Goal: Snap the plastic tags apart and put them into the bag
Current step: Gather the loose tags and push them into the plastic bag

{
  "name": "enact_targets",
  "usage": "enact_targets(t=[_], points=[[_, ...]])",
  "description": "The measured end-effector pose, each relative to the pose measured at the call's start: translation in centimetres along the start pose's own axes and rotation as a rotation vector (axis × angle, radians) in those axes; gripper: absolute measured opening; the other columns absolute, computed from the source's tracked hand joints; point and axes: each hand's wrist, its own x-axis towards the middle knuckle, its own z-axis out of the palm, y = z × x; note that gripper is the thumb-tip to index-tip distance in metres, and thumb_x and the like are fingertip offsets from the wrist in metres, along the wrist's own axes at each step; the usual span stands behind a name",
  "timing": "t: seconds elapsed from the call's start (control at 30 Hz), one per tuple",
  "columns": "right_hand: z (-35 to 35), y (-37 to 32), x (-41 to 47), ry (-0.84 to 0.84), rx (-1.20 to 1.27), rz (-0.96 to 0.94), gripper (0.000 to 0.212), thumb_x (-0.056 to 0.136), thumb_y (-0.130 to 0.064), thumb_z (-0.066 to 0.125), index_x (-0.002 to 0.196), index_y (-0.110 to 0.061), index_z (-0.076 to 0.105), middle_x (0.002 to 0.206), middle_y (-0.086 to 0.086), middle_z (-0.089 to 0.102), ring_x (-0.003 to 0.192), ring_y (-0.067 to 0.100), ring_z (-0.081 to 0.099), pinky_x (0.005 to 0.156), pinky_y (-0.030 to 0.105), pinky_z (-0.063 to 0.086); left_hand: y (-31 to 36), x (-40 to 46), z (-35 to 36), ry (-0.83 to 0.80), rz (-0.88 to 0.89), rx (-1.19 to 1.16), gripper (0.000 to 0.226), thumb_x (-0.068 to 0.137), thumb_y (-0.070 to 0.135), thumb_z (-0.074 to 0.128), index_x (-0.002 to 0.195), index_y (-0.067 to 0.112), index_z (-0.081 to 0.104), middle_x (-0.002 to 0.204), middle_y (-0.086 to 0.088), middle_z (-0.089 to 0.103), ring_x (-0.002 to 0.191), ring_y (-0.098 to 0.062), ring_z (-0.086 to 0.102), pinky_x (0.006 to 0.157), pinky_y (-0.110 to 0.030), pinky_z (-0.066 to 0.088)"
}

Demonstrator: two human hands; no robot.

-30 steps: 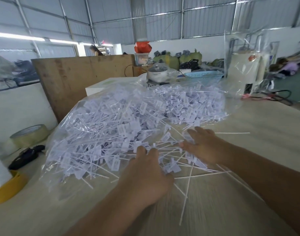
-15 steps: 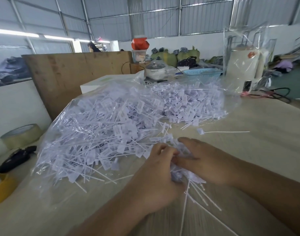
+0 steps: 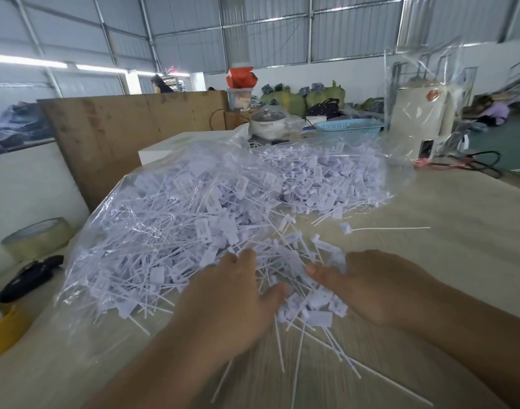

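Both forearms reach in from the bottom edge, palms down. The left hand (image 3: 223,302) lies on the near edge of the tags (image 3: 193,231), fingers spread and only slightly bent, thumb angled toward the other hand; it presses on the pile and grips nothing that shows. The right hand (image 3: 379,287) sits just beside it, knuckles up, fingers curled down into a loose clump of tags (image 3: 317,305) and thumb pointing left; whether it truly pinches any tag cannot be told, since the fingertips are hidden.

The tags are white, each a small flat plate on a thin stem. They are far too many to count: 1 big heap inside the clear bag (image 3: 111,219), which lies on its side on the table (image 3: 459,231) with its mouth toward the hands, plus the clump between the hands with stems fanned toward the viewer. 1 single tag (image 3: 345,228) lies apart to the right of the heap.

At the left edge stand 2 tape rolls, 1 tan (image 3: 34,240) and 1 yellow (image 3: 5,332), with a black object (image 3: 28,276) between them. Behind the heap are 1 blue basket (image 3: 350,126), 1 lidded pot (image 3: 269,122) and 1 white appliance (image 3: 421,119) under clear plastic, its red label too blurred to read. No writing is legible anywhere.
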Motion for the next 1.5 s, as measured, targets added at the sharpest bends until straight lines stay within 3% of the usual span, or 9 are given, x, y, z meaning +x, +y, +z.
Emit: enact_targets(t=[0.23, 0.37, 0.53, 0.7, 0.83, 0.97, 1.13, 1.33, 1.5], points=[[1.6, -3.2, 1.9, -0.08, 0.138, 0.097, 0.088, 0.08, -0.082, 0.029, 0.138, -0.018, 0.043, 0.141, 0.017, 0.037, 0.134, 0.04, 0.029, 0.104, 0.049, 0.033, 1.6, 0.9, 3.1, -0.106, 0.01, -0.311, 0.054, 0.086, 0.056, 0.054, 0.13, 0.028, 0.042, 0.128, 0.009, 0.051, 0.12, -0.014, 0.046, 0.097, -0.037, 0.046], [0.7, -5.1, 2.5, -0.14, 0.324, 0.024, 0.031, 0.088, -0.049, 0.048, 0.084, -0.019, 0.058, 0.105, 0.013, 0.06, 0.102, 0.027, 0.054, 0.078, 0.035, 0.045, 1.5, 1.6, 3.5, -0.069, -0.011, -0.635, 0.086, 0.076, 0.033, 0.077, 0.145, 0.028, 0.026, 0.138, 0.008, 0.045, 0.118, -0.007, 0.053, 0.092, -0.029, 0.05], [0.6, -6.0, 3.3, -0.154, 0.305, 0.082, 0.045, 0.082, -0.039, 0.051, 0.122, -0.019, 0.049, 0.118, 0.013, 0.054, 0.107, 0.028, 0.056, 0.087, 0.037, 0.05, 1.5, 1.8, 3.8, -0.125, 0.048, -0.815, 0.119, 0.072, 0.005, 0.077, 0.152, 0.04, -0.003, 0.12, 0.028, 0.048, 0.097, 0.016, 0.058, 0.066, -0.007, 0.048], [0.6, -5.6, 3.8, -0.111, 0.28, 0.04, 0.051, 0.08, -0.033, 0.065, 0.123, -0.013, 0.045, 0.097, 0.002, 0.059, 0.082, 0.016, 0.06, 0.058, 0.026, 0.044, 0.8, 1.6, 3.1, -0.191, 0.057, -0.975, 0.114, 0.072, 0.002, 0.071, 0.15, 0.044, -0.001, 0.097, 0.051, 0.05, 0.088, 0.009, 0.065, 0.083, -0.039, 0.058], [0.7, -5.4, 3.6, -0.104, 0.157, -0.019, 0.059, 0.077, -0.031, 0.073, 0.128, -0.013, 0.049, 0.1, 0.002, 0.064, 0.085, 0.016, 0.063, 0.064, 0.026, 0.051, 1.1, 0.9, 1.6, -0.196, 0.104, -0.754, 0.093, 0.068, 0.025, 0.062, 0.139, 0.059, 0.012, 0.106, 0.038, 0.054, 0.102, -0.005, 0.064, 0.087, -0.045, 0.056], [0.9, -6.0, 3.5, -0.088, 0.053, -0.027, 0.046, 0.078, -0.019, 0.066, 0.119, -0.007, 0.048, 0.081, -0.001, 0.051, 0.068, 0.013, 0.055, 0.049, 0.023, 0.04, 0.9, 0.7, 0.3, 0.053, 0.189, -0.221, 0.068, 0.075, 0.034, 0.05, 0.138, 0.041, 0.027, 0.13, 0.012, 0.057, 0.105, -0.01, 0.062, 0.086, -0.039, 0.053], [1.1, -5.9, 3.1, -0.078, 0.018, -0.058, 0.041, 0.078, -0.02, 0.065, 0.111, -0.014, 0.041, 0.084, -0.002, 0.048, 0.075, 0.015, 0.055, 0.051, 0.026, 0.039, -1.1, 1.4, -1.1, 0.405, 0.093, 0.011, 0.037, 0.087, 0.026, 0.053, 0.124, 0.026, 0.052, 0.106, 0.009, 0.059, 0.093, -0.011, 0.057, 0.07, -0.027, 0.048], [1.9, -4.9, 2.7, 0.064, -0.092, -0.128, 0.03, 0.08, -0.01, 0.058, 0.1, -0.018, 0.037, 0.08, -0.004, 0.04, 0.085, 0.021, 0.054, 0.062, 0.029, 0.04, -4.4, 1.9, -2.2, 0.687, -0.006, 0.261, 0.047, 0.066, 0.009, 0.076, 0.111, 0.003, 0.061, 0.097, -0.015, 0.055, 0.088, -0.034, 0.051, 0.063, -0.04, 0.045], [1.8, -3.8, 2.7, 0.111, -0.077, -0.171, 0.033, 0.087, -0.015, 0.051, 0.117, -0.017, 0.039, 0.099, 0.001, 0.052, 0.097, 0.025, 0.058, 0.066, 0.031, 0.039, -4.6, 1.8, -1.4, 0.656, 0.037, 0.258, 0.036, 0.07, 0.013, 0.075, 0.102, 0.003, 0.063, 0.092, -0.013, 0.056, 0.084, -0.031, 0.052, 0.071, -0.043, 0.048]])
